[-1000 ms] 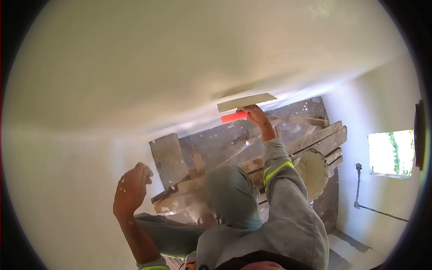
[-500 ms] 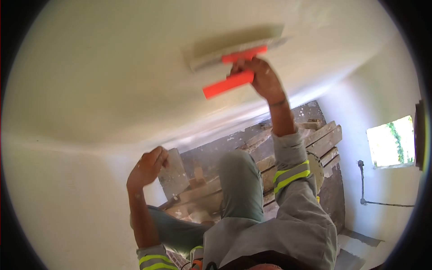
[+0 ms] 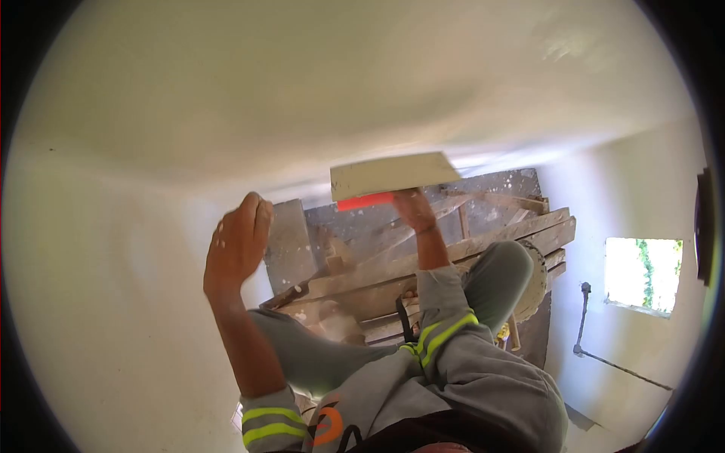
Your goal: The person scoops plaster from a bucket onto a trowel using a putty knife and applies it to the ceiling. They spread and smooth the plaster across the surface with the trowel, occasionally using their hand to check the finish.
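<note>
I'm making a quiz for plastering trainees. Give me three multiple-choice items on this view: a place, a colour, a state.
1. The window is on: A the right wall; B the ceiling; C the left wall.
2. The trowel handle is: A blue; B orange-red; C black.
3. The left hand is: A gripping a plank; B lifting a bucket; C raised, empty.
Answers: A, it glows at right; B, bright bar under the blade; C, it holds nothing.
</note>
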`<action>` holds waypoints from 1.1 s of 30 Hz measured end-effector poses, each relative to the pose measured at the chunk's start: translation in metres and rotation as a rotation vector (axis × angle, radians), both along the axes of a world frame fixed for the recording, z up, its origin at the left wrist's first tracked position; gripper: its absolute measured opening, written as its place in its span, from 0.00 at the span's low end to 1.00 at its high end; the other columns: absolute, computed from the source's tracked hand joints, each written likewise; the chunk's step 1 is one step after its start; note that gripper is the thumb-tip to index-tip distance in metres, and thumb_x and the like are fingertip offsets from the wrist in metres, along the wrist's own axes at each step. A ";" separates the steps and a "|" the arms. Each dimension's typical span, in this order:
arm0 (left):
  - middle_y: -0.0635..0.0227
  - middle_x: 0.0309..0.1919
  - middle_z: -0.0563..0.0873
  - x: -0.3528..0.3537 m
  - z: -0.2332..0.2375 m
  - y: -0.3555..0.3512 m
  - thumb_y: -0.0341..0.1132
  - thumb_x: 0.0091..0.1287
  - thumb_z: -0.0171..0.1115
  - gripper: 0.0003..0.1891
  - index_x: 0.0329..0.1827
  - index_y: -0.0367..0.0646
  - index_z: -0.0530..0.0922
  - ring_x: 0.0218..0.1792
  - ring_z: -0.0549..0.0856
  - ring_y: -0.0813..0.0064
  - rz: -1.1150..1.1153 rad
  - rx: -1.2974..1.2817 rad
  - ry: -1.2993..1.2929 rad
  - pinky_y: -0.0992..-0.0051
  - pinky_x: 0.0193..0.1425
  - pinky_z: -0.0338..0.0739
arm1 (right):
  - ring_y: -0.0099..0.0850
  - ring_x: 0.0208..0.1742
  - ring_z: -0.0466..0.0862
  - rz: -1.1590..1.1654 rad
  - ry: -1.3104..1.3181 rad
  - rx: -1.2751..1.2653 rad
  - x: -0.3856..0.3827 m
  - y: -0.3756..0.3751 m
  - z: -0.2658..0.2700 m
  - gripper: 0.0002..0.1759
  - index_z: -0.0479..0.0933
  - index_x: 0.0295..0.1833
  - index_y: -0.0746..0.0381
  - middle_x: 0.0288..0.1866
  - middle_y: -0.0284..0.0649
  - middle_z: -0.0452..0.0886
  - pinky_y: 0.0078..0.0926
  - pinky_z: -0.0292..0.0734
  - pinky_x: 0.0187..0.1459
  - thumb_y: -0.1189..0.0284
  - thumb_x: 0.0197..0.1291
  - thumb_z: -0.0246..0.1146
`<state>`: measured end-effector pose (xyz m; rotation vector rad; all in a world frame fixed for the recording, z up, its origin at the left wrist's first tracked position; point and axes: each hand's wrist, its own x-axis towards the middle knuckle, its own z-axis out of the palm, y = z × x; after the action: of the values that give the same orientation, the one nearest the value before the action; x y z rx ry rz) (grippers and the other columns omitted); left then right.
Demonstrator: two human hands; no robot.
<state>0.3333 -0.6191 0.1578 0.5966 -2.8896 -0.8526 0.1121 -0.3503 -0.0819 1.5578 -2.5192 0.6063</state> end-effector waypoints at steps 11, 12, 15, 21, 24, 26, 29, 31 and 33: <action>0.59 0.23 0.77 0.064 0.042 0.073 0.30 0.72 0.46 0.10 0.31 0.37 0.71 0.24 0.78 0.65 0.141 0.078 -0.135 0.67 0.33 0.72 | 0.32 0.46 0.81 -0.046 -1.801 -0.692 -0.082 -0.050 -0.093 0.11 0.76 0.48 0.65 0.43 0.37 0.81 0.32 0.75 0.55 0.76 0.61 0.65; 0.59 0.23 0.78 0.055 0.043 0.072 0.30 0.72 0.46 0.10 0.32 0.37 0.71 0.25 0.78 0.64 0.125 0.079 -0.163 0.67 0.34 0.72 | 0.32 0.46 0.81 -0.035 -1.764 -0.722 -0.077 -0.053 -0.068 0.11 0.76 0.48 0.65 0.42 0.37 0.81 0.31 0.76 0.55 0.76 0.61 0.65; 0.57 0.23 0.78 0.034 0.033 0.067 0.31 0.73 0.47 0.10 0.33 0.36 0.70 0.25 0.78 0.61 0.039 0.061 -0.105 0.64 0.35 0.72 | 0.32 0.49 0.82 0.047 -1.657 -0.829 -0.067 -0.058 0.032 0.11 0.77 0.49 0.66 0.47 0.40 0.82 0.32 0.76 0.55 0.75 0.62 0.64; 0.51 0.29 0.82 -0.026 0.009 0.037 0.39 0.73 0.49 0.14 0.36 0.37 0.73 0.34 0.81 0.51 -0.036 0.163 -0.203 0.58 0.42 0.74 | 0.37 0.47 0.85 0.425 -1.036 -0.858 -0.070 -0.079 0.321 0.10 0.79 0.48 0.69 0.45 0.48 0.85 0.33 0.78 0.56 0.76 0.64 0.60; 0.54 0.25 0.81 -0.028 0.007 0.021 0.41 0.74 0.49 0.16 0.34 0.36 0.73 0.29 0.81 0.57 0.038 0.250 -0.212 0.61 0.39 0.74 | 0.39 0.44 0.85 0.616 -1.210 -0.979 -0.061 -0.084 0.396 0.09 0.79 0.44 0.70 0.40 0.46 0.84 0.38 0.78 0.56 0.76 0.65 0.57; 0.57 0.21 0.79 -0.015 0.000 -0.001 0.41 0.74 0.49 0.18 0.32 0.34 0.72 0.24 0.80 0.64 0.055 0.262 -0.119 0.64 0.35 0.74 | 0.40 0.43 0.86 0.504 -0.831 -0.973 -0.029 -0.068 0.384 0.10 0.79 0.47 0.68 0.41 0.47 0.85 0.35 0.79 0.53 0.79 0.62 0.58; 0.58 0.21 0.79 0.013 0.017 -0.013 0.41 0.75 0.48 0.18 0.32 0.34 0.72 0.25 0.80 0.66 0.234 0.255 -0.087 0.66 0.36 0.74 | 0.45 0.48 0.84 -0.094 0.604 -0.257 -0.016 -0.036 0.265 0.17 0.78 0.53 0.67 0.49 0.51 0.82 0.42 0.79 0.54 0.77 0.57 0.62; 0.60 0.22 0.77 0.029 0.030 -0.014 0.40 0.75 0.48 0.16 0.34 0.35 0.71 0.25 0.77 0.68 0.307 0.187 -0.079 0.67 0.36 0.73 | 0.45 0.54 0.81 -0.073 -0.178 -0.340 0.001 -0.035 0.109 0.19 0.76 0.57 0.65 0.55 0.49 0.80 0.44 0.76 0.58 0.76 0.59 0.62; 0.61 0.22 0.76 0.043 0.034 -0.006 0.39 0.75 0.49 0.14 0.35 0.36 0.70 0.24 0.76 0.69 0.378 0.152 0.025 0.68 0.36 0.72 | 0.41 0.53 0.82 -0.017 -0.784 -0.483 0.035 -0.067 0.020 0.16 0.78 0.55 0.64 0.51 0.45 0.82 0.40 0.75 0.58 0.76 0.60 0.64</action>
<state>0.3762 -0.6247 0.1920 1.0918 -2.5759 -1.0105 0.1475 -0.4174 -0.0619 1.2603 -2.5062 1.9613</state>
